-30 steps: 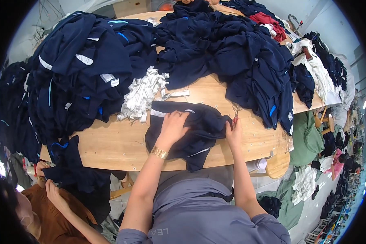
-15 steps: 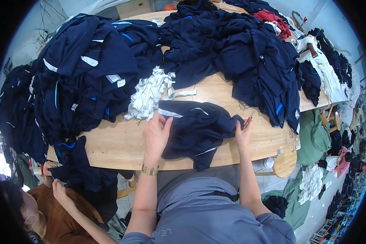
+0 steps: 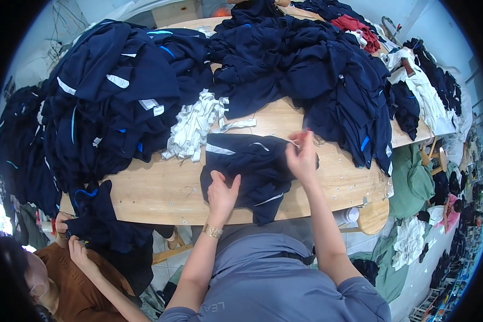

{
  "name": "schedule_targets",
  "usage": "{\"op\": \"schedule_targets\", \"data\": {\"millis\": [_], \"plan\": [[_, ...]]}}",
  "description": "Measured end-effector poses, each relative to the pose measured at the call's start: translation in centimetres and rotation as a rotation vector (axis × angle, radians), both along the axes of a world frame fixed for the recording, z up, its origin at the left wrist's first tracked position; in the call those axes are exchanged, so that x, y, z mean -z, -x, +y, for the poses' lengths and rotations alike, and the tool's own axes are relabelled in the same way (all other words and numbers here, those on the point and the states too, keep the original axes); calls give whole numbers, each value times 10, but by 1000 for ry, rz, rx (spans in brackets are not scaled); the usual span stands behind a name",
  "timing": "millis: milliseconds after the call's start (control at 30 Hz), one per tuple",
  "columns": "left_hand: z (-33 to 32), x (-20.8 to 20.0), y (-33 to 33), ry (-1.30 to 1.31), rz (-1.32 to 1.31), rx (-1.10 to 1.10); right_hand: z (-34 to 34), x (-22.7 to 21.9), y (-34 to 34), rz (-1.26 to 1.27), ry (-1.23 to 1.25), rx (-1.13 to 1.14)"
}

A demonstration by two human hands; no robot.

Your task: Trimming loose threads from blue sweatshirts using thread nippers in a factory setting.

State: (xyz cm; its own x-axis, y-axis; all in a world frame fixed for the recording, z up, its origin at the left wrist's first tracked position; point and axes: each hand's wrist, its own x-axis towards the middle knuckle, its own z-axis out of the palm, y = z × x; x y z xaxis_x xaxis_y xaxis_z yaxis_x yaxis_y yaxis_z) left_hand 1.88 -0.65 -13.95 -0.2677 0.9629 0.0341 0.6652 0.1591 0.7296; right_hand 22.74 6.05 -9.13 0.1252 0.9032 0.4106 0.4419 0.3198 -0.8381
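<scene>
Pinching the dark blue cloth (image 3: 252, 172), the left hand (image 3: 221, 194) grips its near edge (fingers pressed together), while the right hand (image 3: 301, 156) pinches its far side on the worktop (image 3: 161, 188).

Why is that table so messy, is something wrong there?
Nothing looks broken or spilled. The wooden table is just heaped with dark blue garments and white strips. One dark piece droops over the near edge, held by another person.
</scene>
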Motion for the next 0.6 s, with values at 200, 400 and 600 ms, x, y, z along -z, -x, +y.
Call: {"op": "schedule_targets", "data": {"millis": [200, 400, 600], "plan": [[-6, 8, 5, -11, -243, -33, 8, 4, 50, -514, -139, -373], [-3, 7, 27, -5, -416, -133, 13, 13, 47, -401, 154, -338], [17, 27, 67, 239, -1446, -67, -3, -33, 22, -191, 103, -138]]}}
